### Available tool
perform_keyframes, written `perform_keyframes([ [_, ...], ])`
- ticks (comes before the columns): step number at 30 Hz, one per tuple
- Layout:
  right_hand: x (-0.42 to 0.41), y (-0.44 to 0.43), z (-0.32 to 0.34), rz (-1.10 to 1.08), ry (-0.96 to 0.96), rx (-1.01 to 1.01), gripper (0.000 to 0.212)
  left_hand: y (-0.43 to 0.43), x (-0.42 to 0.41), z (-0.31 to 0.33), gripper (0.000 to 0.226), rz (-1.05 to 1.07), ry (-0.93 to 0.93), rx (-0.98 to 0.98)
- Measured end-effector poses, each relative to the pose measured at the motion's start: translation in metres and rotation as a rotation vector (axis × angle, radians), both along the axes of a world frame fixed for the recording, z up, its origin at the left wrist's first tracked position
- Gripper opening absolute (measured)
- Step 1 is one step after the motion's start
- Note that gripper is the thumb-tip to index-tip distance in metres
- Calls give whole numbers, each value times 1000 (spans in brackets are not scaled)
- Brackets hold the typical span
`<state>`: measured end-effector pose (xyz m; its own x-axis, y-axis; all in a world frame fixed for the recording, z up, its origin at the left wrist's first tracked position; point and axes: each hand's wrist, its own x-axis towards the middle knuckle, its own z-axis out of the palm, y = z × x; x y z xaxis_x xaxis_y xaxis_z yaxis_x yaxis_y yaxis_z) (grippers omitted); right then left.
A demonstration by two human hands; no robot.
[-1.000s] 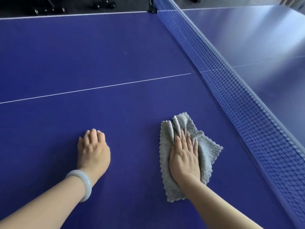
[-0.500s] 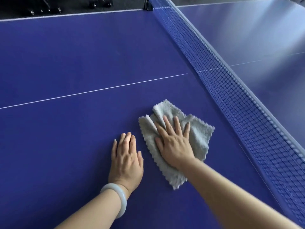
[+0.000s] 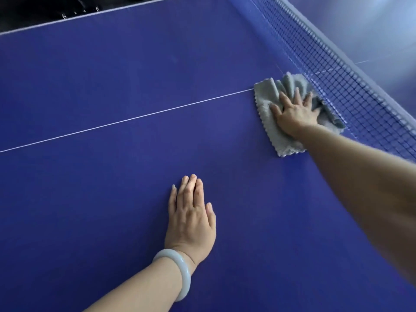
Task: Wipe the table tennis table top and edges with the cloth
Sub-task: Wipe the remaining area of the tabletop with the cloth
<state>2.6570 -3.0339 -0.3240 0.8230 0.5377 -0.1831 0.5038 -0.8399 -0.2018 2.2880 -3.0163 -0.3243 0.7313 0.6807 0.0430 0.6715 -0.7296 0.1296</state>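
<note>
Nearest us, our left hand (image 3: 191,219) rests flat on the worktop (image 3: 90,210), fingers (image 3: 191,188) straight, holding nothing. Farther out, our right hand (image 3: 295,113) presses the cloth (image 3: 267,109) with spread fingers. Within the last second it has slid from beside our left hand across the white line (image 3: 135,118) to the net (image 3: 360,104), so this strip is getting wiped. Palm and forearm hide part of the cloth, and the worktop's near edges are cut off.

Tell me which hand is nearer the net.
Right. The right hand presses the cloth down just beside the net; the left hand lies flat on the table top, well clear of it.
</note>
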Motion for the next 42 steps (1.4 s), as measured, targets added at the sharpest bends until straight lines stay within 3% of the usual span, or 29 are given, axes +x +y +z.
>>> perform_keyframes([
  [4, -81, -25, -3, 17, -83, 94, 60, -2, 0, 1, 58, 0, -7, -28],
  [9, -153, -111, -8, 334, -130, 104, 61, -2, 0, -1, 55, 12, -48, -76],
  [14, -133, -192, 1, -271, -69, 10, 61, -2, -2, -4, 55, 15, -76, -78],
  [16, -183, -176, -1, -299, -114, 23, 58, -1, -2, -4, 55, 13, -83, -78],
  [20, -311, -150, -8, 236, -91, 205, 52, -1, -3, -2, 54, 13, -113, -92],
  [22, -308, -164, -4, 422, -82, 207, 53, 0, -4, -2, 54, 6, -121, -96],
  [23, -291, -176, -3, 416, -131, 168, 53, 1, -5, -3, 53, 3, -123, -95],
  [25, -250, -201, -4, 161, -183, 75, 53, 2, -5, -5, 52, 6, -129, -96],
  [27, -225, -221, 1, -218, -102, 27, 58, 2, -6, -7, 52, 4, -144, -97],
  [29, -242, -213, 2, -374, -61, 5, 62, 4, -7, -9, 52, 0, -169, -109],
  [31, -295, -188, -2, -287, -100, 4, 61, 7, -7, -8, 51, 0, -203, -138],
  [34, -393, -168, -6, 175, -134, 98, 57, 9, -9, -5, 45, -5, -312, -216],
  [36, -420, -176, -10, 357, -153, 116, 54, 12, -12, -2, 42, -24, -363, -270],
  [40, -412, -182, -6, 322, -103, 136, 55, 6, -34, 9, 45, -12, -422, -422],
  [42, -413, -177, -3, 304, -69, 124, 58, -16, -66, 13, 45, -67, -386, -399],
])
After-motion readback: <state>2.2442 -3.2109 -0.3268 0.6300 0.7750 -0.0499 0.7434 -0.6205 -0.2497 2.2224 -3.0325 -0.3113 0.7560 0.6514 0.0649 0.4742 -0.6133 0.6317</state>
